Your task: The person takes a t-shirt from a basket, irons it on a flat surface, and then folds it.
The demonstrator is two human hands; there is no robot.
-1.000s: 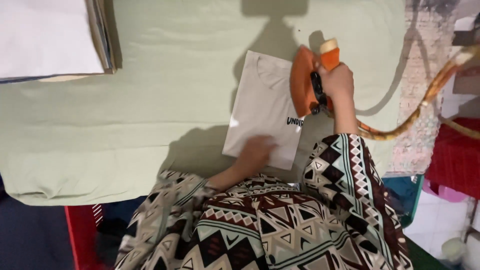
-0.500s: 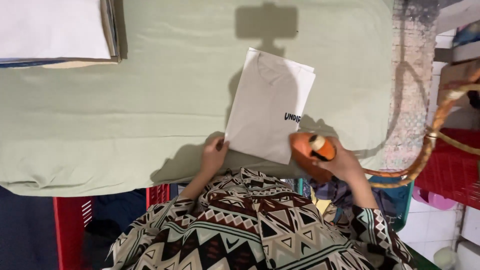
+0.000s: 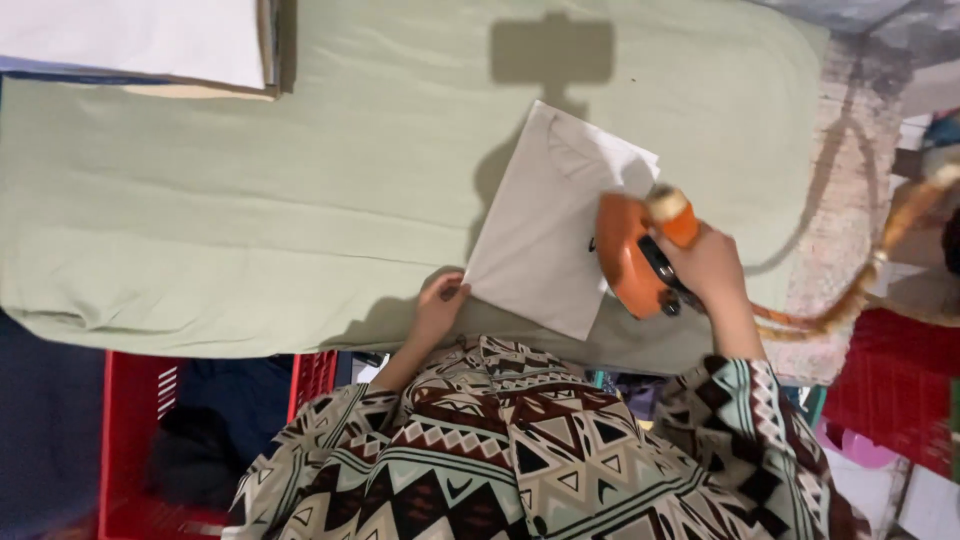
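Whereas half a second earlier the orange iron (image 3: 632,258) sat at the near right corner of the folded white garment (image 3: 556,225), it now rests farther up, on the garment's right edge, so the pressing stroke has travelled away from the person and covers the right part of the cloth. The garment lies flat on the counter (image 3: 250,200), which is covered in pale green cloth, right of centre and tilted slightly. The right hand (image 3: 708,268) is clenched around the iron's handle, wrist bent inward, forearm running back to a patterned sleeve (image 3: 745,400). The left hand (image 3: 440,302) has shifted slightly right and now pins the garment's near left corner, fingers curled with the tips on the cloth edge; its grip encloses nothing. 1 braided orange cord (image 3: 860,290) trails from the iron off the right side of the counter. 1 stack of white sheets (image 3: 140,40) sits at the far left, well apart. 1 red crate (image 3: 135,410) stands below the near edge.
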